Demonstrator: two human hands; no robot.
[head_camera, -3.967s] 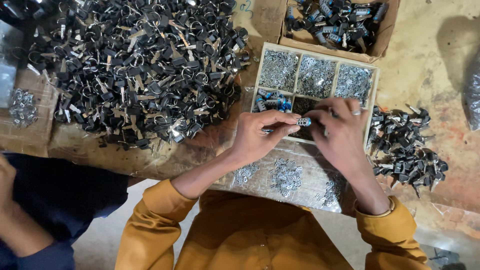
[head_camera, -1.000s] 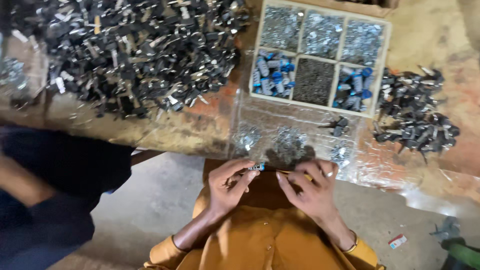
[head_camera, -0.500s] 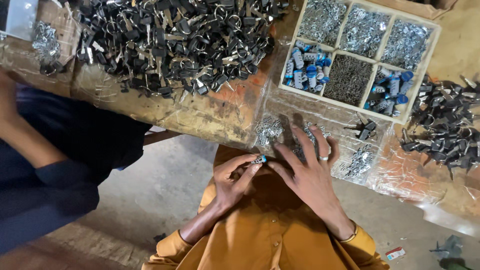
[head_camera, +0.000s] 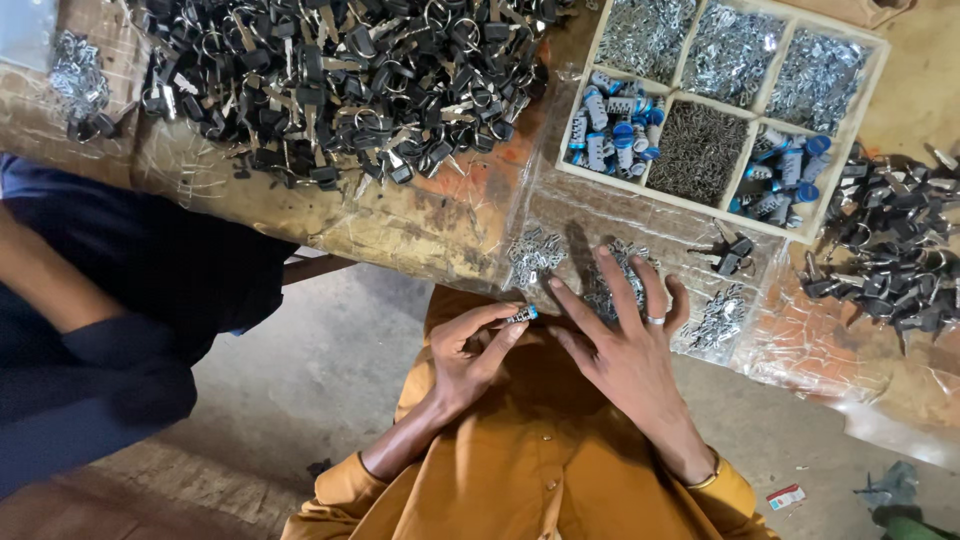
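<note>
Two hands: both belong to the person in the mustard shirt (head_camera: 530, 470), seen from above at the near edge of the desk (head_camera: 420, 225).
Left hand (head_camera: 465, 355): curled, thumb and fingertips pinched on a small lock cylinder (head_camera: 522, 316) with a blue end, held over the lap just short of the desk edge.
Right hand (head_camera: 620, 340): fingers spread wide, holding nothing, reaching toward the loose metal clips (head_camera: 615, 280) on the clear plastic sheet; a ring sits on one finger.
Lock cylinder: between the two hands, gripped by the left, close to the right forefinger; whether they touch I cannot tell.
Second clip heap (head_camera: 535, 255): on the same sheet, left of the right hand's fingertips.
Wooden tray (head_camera: 720, 100): far right of the hands, split into compartments of silver bits, dark pins and blue-capped cylinders.
Big key pile (head_camera: 330, 80): black-headed keys, far left on the desk.
Smaller key pile (head_camera: 890, 255): right of the tray.
Single black key (head_camera: 733, 252): just near of the tray, right of the right hand.
Other person (head_camera: 110, 310): dark blue clothing, at the left.
</note>
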